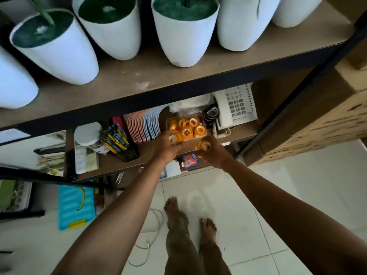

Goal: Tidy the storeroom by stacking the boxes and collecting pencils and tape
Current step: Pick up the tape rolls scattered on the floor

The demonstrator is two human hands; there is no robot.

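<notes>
Head view is showing bare feet [188, 219] standing on the tiled floor [278, 195], with both forearms reaching forward to the middle shelf [123, 161]. The left hand [166, 146] is grasping an orange tape roll [174, 138] at the front left corner of the clear tub [202, 124]; its grip is curled round the roll. The right hand [213, 153] is holding a second orange roll [203, 145] just in front of the tub's near wall, grip likewise clenched on it. The tub is sitting on the shelf and is carrying many more orange tape rolls [187, 128]. Left of the tub, a black mesh holder [123, 149] is standing with pens and pencils [114, 136] in it. Right of the tub, a white telephone [236, 106] is lying on the same shelf. On the upper shelf, white plant pots [184, 42] are standing in a row.
</notes>
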